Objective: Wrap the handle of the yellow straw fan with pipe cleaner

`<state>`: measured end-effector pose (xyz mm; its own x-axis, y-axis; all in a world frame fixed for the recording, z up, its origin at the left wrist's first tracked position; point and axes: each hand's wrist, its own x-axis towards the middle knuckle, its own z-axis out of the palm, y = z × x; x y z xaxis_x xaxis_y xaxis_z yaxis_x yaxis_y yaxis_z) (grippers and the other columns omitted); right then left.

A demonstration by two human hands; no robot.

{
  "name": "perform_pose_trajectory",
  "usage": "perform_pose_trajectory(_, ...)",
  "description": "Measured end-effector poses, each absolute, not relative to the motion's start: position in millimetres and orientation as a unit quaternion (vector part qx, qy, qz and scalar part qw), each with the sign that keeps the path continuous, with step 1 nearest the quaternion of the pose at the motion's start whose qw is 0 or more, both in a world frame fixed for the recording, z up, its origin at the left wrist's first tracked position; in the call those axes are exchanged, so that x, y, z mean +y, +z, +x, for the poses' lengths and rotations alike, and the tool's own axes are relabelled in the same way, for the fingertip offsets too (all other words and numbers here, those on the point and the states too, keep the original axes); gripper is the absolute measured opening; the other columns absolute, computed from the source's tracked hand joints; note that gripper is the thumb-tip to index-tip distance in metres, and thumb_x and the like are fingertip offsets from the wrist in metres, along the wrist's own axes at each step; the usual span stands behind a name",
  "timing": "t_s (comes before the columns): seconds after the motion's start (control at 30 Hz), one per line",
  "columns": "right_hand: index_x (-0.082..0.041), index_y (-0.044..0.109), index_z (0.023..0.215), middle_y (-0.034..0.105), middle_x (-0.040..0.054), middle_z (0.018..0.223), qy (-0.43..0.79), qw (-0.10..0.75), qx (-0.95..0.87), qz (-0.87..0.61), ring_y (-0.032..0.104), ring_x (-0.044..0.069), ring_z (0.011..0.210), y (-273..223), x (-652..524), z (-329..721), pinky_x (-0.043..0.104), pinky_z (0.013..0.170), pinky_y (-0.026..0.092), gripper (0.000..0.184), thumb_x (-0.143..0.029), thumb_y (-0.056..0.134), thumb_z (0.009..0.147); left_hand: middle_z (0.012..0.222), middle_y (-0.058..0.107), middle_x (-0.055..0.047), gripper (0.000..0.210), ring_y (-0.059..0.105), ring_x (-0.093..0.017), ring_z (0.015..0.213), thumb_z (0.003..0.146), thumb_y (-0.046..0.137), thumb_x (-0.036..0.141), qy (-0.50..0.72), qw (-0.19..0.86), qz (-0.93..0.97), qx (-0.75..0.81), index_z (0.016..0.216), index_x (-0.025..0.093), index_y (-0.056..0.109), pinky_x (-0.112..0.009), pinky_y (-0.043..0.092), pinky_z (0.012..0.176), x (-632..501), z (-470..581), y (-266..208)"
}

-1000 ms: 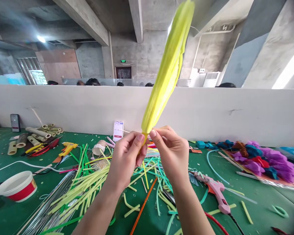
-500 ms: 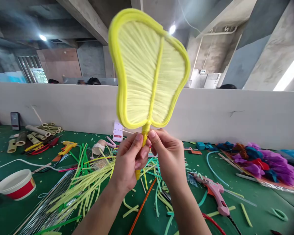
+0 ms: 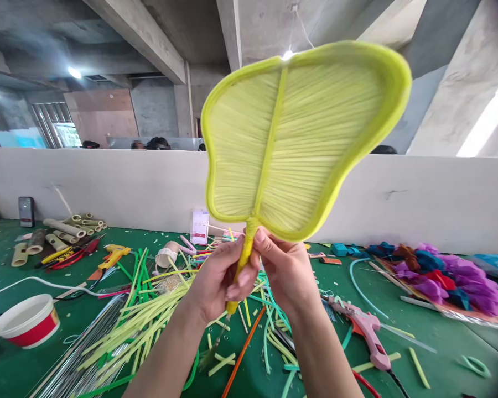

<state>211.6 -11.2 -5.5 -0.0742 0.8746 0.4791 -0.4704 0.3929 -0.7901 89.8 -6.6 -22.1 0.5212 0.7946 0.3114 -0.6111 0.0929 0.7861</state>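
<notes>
A yellow hand fan (image 3: 311,143), its rim, centre rib and wrapped handle fuzzy like pipe cleaners, is held up before me, leaning to the right. Fine pale-yellow strands fill both halves of its face. My left hand (image 3: 219,271) is closed round the handle. High on the handle, just below the fan's face, my right hand (image 3: 288,271) pinches it with thumb and fingers. A thin tassel (image 3: 211,351), partly blurred, hangs from the handle's lower end.
Yellow-green pipe cleaners (image 3: 141,326) lie heaped over metal wires (image 3: 78,354). A pink glue gun (image 3: 367,329) lies right, a yellow glue gun (image 3: 114,257) left, near a paper tub (image 3: 27,323). Purple crumpled pieces (image 3: 465,271) lie far right. A white partition (image 3: 87,182) stands behind.
The fan has turned about its handle, and its broad face now reaches farther right and lower. Both hands have kept hold of the handle. The tassel beneath has come into view.
</notes>
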Motion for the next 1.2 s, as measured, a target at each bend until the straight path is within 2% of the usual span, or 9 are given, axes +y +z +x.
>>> perform_pose_trajectory(0.13, -0.020, 0.074, 0.073, 0.072, 0.0017, 0.072, 0.363, 0.710, -0.531, -0.285, 0.063, 0.017, 0.067, -6.6, -8.9, 216.6, 0.031, 0.065, 0.049, 0.017, -0.035, 0.080, 0.079, 0.067, 0.065, 0.001, 0.026, 0.062, -0.009, 0.053, 0.086, 0.073, 0.042, 0.627, 0.466, 0.562, 0.269, 0.087, 0.017, 0.065, -0.017, 0.050, 0.051, -7.2, 93.4, -18.2)
perform_pose_trajectory(0.2, -0.020, 0.073, 0.069, 0.070, 0.0017, 0.069, 0.288, 0.718, -0.539, -0.335, 0.063, 0.019, 0.071, -7.9, -8.6, 216.6, 0.031, 0.065, 0.049, 0.018, -0.034, 0.081, 0.078, 0.074, 0.069, 0.000, 0.023, 0.067, -0.011, 0.061, 0.086, 0.074, 0.039, 0.646, 0.364, 0.594, 0.312, 0.091, 0.018, 0.066, -0.020, 0.054, 0.060, -10.0, 94.3, -17.4)
perform_pose_trajectory(0.27, -0.020, 0.075, 0.073, 0.069, 0.0016, 0.073, 0.256, 0.714, -0.546, -0.355, 0.062, 0.018, 0.072, -9.4, -8.3, 215.8, 0.032, 0.065, 0.048, 0.015, -0.033, 0.080, 0.078, 0.071, 0.068, 0.000, 0.021, 0.065, -0.010, 0.060, 0.089, 0.069, 0.039, 0.648, 0.323, 0.609, 0.322, 0.088, 0.018, 0.067, -0.020, 0.053, 0.059, -12.5, 95.1, -18.2)
perform_pose_trajectory(0.43, -0.024, 0.079, 0.083, 0.072, 0.0035, 0.091, 0.300, 0.701, -0.566, -0.314, 0.065, 0.019, 0.080, -9.9, -6.6, 216.4, 0.034, 0.071, 0.050, 0.013, -0.036, 0.076, 0.083, 0.063, 0.060, 0.003, 0.024, 0.051, -0.006, 0.046, 0.091, 0.066, 0.041, 0.641, 0.457, 0.559, 0.262, 0.083, 0.018, 0.065, -0.017, 0.038, 0.040, -13.6, 95.3, -19.9)
perform_pose_trajectory(0.57, -0.024, 0.079, 0.080, 0.071, 0.0022, 0.087, 0.363, 0.704, -0.544, -0.277, 0.064, 0.017, 0.083, -7.9, -5.7, 218.0, 0.031, 0.076, 0.050, 0.011, -0.035, 0.079, 0.081, 0.061, 0.056, 0.004, 0.029, 0.043, -0.002, 0.040, 0.090, 0.069, 0.038, 0.621, 0.540, 0.524, 0.218, 0.073, 0.016, 0.061, -0.014, 0.030, 0.037, -15.0, 93.7, -17.3)
perform_pose_trajectory(0.73, -0.022, 0.080, 0.078, 0.069, 0.0008, 0.086, 0.445, 0.701, -0.512, -0.221, 0.062, 0.015, 0.086, -8.5, -4.5, 214.2, 0.029, 0.083, 0.049, 0.011, -0.033, 0.082, 0.078, 0.059, 0.053, 0.005, 0.025, 0.038, 0.000, 0.038, 0.090, 0.069, 0.037, 0.620, 0.583, 0.491, 0.185, 0.078, 0.015, 0.063, -0.014, 0.025, 0.037, -18.8, 98.3, -17.0)
perform_pose_trajectory(1.0, -0.020, 0.078, 0.076, 0.062, -0.0028, 0.060, 0.566, 0.661, -0.444, -0.216, 0.053, 0.012, 0.061, -6.7, -9.8, 207.6, 0.026, 0.061, 0.043, 0.021, -0.039, 0.087, 0.070, 0.054, 0.049, 0.005, 0.028, 0.031, 0.001, 0.035, 0.090, 0.067, 0.040, 0.562, 0.652, 0.493, 0.123, 0.079, 0.014, 0.067, -0.013, 0.021, 0.035, -15.9, 96.0, -17.9)
perform_pose_trajectory(1.13, -0.019, 0.077, 0.074, 0.064, -0.0026, 0.064, 0.521, 0.694, -0.447, -0.216, 0.056, 0.011, 0.063, -5.6, -13.2, 204.9, 0.025, 0.065, 0.047, 0.019, -0.036, 0.086, 0.072, 0.056, 0.050, 0.005, 0.030, 0.034, -0.001, 0.038, 0.092, 0.065, 0.040, 0.622, 0.572, 0.508, 0.166, 0.075, 0.016, 0.063, -0.015, 0.025, 0.038, -18.5, 100.1, -18.2)
perform_pose_trajectory(1.2, -0.020, 0.075, 0.078, 0.062, -0.0032, 0.062, 0.502, 0.705, -0.450, -0.221, 0.055, 0.011, 0.058, -6.2, -15.6, 202.1, 0.025, 0.059, 0.046, 0.019, -0.037, 0.083, 0.077, 0.059, 0.050, 0.005, 0.028, 0.038, -0.002, 0.042, 0.093, 0.064, 0.038, 0.670, 0.501, 0.511, 0.200, 0.075, 0.018, 0.061, -0.016, 0.027, 0.040, -20.7, 104.6, -18.8)
